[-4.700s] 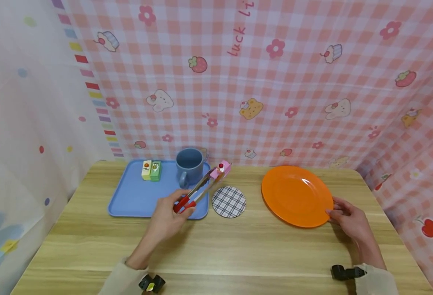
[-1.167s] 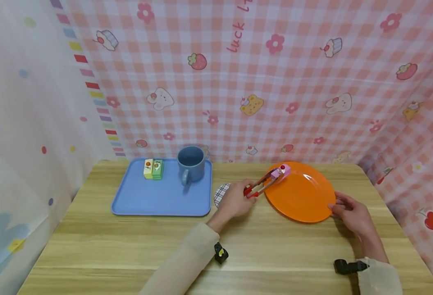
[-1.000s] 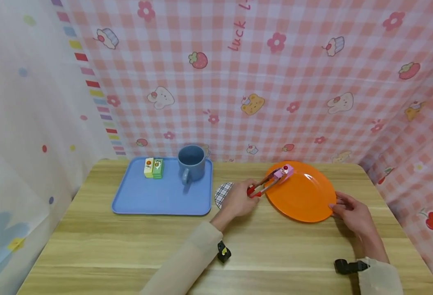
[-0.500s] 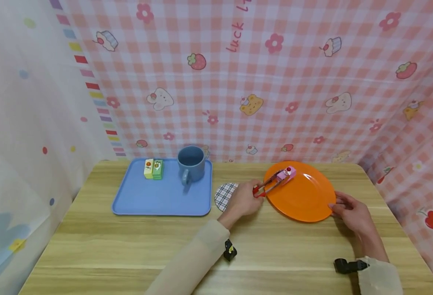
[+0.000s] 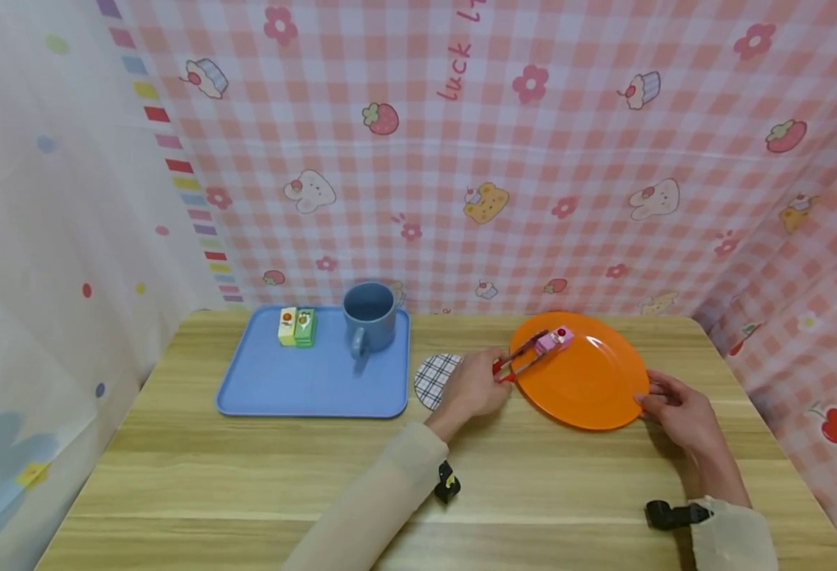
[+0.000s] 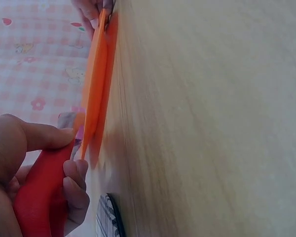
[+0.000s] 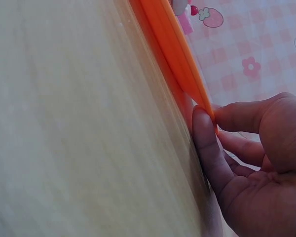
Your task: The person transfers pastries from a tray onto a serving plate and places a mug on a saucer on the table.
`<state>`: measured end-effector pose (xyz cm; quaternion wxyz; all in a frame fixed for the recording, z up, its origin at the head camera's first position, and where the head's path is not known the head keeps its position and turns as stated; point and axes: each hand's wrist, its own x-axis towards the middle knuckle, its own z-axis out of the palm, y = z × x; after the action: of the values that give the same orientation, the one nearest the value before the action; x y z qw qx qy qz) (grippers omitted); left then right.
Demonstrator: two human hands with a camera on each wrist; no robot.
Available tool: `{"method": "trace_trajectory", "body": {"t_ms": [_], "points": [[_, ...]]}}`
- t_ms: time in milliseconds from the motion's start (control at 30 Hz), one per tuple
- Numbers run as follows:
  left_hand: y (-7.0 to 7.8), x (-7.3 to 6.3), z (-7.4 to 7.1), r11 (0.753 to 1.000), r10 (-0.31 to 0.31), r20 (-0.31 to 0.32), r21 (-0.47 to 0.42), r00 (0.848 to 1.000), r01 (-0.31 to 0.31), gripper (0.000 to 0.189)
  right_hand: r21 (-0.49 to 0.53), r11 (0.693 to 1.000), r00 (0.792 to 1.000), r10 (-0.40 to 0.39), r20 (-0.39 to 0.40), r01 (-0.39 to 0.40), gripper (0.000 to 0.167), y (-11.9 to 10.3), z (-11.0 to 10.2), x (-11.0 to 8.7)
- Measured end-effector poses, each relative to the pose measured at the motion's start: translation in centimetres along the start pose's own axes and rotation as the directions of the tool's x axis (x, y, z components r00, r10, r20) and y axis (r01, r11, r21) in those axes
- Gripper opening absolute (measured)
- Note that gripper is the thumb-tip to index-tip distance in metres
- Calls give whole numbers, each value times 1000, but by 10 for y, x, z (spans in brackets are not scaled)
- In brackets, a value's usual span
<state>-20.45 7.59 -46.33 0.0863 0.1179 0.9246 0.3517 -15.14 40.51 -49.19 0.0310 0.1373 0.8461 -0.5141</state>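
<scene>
My left hand (image 5: 475, 385) grips a pair of tongs by the red handles (image 6: 42, 192). The tongs' metal tips reach over the left part of an orange plate (image 5: 590, 392), one on each side of a pink toy cake (image 5: 556, 340) topped with a red berry. Whether the tips still squeeze the cake I cannot tell. At the plate's right side my right hand (image 5: 678, 416) pinches the rim between thumb and fingers, clearly visible in the right wrist view. That plate edge appears slightly off the wooden table there.
A blue tray (image 5: 311, 385) on the left carries a blue-grey mug (image 5: 370, 319) and yellow and green toy blocks (image 5: 305, 327) standing together. Partly under my left hand lies a round checked coaster (image 5: 433, 379). A pink gingham curtain (image 5: 418, 159) hangs behind the table.
My left hand has carried the pink toy cake in the tongs rightward from beside the mug onto the plate, where it now sits lower. My right hand keeps its place on the rim.
</scene>
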Motion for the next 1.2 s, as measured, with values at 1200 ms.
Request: {"method": "trace_trajectory", "body": {"t_ms": [1200], "points": [[-12,-16,0,986,19,-47,-162,999,-26,65,-29,999,1000,18,8,-18,67,0,0,0]]}}
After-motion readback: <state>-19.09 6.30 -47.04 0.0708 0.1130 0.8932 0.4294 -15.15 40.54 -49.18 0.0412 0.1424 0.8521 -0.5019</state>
